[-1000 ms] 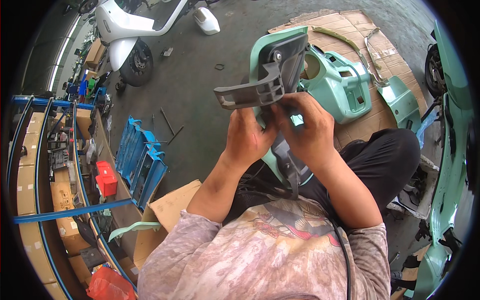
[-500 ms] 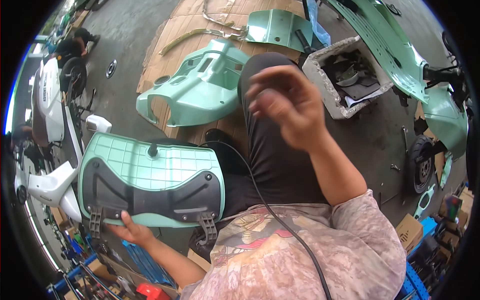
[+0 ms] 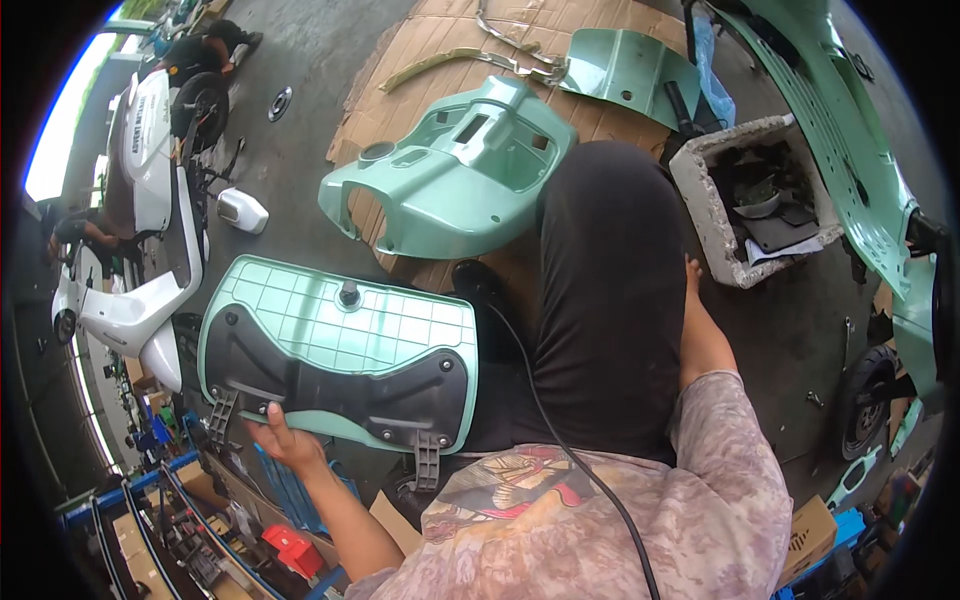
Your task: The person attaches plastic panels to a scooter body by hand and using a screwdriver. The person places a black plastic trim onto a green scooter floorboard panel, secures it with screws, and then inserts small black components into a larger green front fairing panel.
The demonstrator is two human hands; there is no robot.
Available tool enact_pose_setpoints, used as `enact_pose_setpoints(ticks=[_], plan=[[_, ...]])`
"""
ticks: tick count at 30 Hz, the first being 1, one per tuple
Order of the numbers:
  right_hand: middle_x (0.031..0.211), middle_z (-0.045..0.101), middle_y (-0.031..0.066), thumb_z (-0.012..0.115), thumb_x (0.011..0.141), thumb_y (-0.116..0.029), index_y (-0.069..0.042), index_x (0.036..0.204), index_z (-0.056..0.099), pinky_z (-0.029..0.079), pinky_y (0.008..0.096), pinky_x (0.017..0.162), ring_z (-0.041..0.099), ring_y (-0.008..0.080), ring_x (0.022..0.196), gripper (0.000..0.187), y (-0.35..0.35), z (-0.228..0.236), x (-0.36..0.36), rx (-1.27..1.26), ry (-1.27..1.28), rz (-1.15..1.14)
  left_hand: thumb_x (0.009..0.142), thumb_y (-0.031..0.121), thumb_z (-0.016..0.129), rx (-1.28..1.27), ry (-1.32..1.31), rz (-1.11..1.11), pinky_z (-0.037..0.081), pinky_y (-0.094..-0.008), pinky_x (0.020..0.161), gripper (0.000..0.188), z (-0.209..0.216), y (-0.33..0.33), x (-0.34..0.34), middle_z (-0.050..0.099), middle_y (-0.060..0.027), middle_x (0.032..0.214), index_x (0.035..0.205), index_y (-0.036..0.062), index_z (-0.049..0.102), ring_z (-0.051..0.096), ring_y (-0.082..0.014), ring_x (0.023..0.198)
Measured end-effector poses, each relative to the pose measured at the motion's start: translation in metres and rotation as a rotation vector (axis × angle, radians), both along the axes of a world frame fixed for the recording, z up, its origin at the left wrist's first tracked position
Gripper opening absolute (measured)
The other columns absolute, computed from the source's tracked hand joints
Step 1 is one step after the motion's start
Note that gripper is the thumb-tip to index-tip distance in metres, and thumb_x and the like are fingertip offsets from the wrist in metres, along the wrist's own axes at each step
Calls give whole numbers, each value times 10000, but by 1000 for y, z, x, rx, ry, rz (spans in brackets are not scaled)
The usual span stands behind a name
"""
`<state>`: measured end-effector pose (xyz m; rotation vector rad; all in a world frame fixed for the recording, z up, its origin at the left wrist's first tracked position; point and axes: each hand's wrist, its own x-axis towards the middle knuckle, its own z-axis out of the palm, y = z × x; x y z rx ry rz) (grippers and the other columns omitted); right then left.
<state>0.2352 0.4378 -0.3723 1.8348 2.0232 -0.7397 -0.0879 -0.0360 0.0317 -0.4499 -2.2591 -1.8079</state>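
Note:
My left hand (image 3: 288, 442) grips the lower edge of a mint-green scooter panel (image 3: 300, 300), thumb on top and fingers underneath. The panel's ribbed inner side faces up, with a black plastic bracket (image 3: 325, 398) fastened across it by screws. Two grey hinge arms (image 3: 427, 462) jut from its lower edge, and a dark knob (image 3: 349, 294) stands near the upper edge. My right hand (image 3: 692, 272) reaches down past my raised right knee, close to a foam box (image 3: 745, 272). The knee hides most of that hand, so its fingers cannot be made out.
A mint-green scooter shell (image 3: 460, 190) and a curved green panel (image 3: 625, 75) lie ahead on cardboard (image 3: 400, 110). Dark scraps fill the foam box. At right is a green scooter frame (image 3: 850, 150) beside a wheel (image 3: 868, 400); at left, a white scooter (image 3: 150, 300). A black cable (image 3: 590, 470) crosses my lap.
My right hand has swung from above my knee down to its right side, behind the leg. My view has shifted left, while my left hand keeps its hold on the panel.

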Motion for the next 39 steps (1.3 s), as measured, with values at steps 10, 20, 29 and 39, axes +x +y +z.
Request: enact_pose_setpoints(ticks=[10,20,29,39], plan=[[1062,525,119,603,897,-373,-4,1239,477,425,354,835,479,237,961,518,64,19,2,145,240,109,872,266,657,-167,184,30,369,-342,981,592,1,38,10,501,-109,1229,1323,-18,399,494,-213,1108],[912,545,13,584,922,-450,21,1242,522,405,226,651,486,98,752,573,74,326,1,256,1062,209,888,263,668,-88,263,-1,459,-310,825,485,-5,32,19,550,-83,1057,1213,-26,453,548,-178,918],[996,624,105,646,845,-529,44,1218,567,468,282,744,595,169,860,688,-53,506,-31,401,994,910,936,223,582,-157,416,-37,512,-431,778,563,0,39,21,618,-237,1102,1339,-40,292,638,-415,963],[738,552,105,642,825,-499,57,1120,608,380,305,551,522,190,625,630,-83,542,-49,531,945,1270,926,199,585,-157,433,-10,516,-445,736,521,1,31,25,620,-232,1076,1309,-38,323,636,-434,922]])
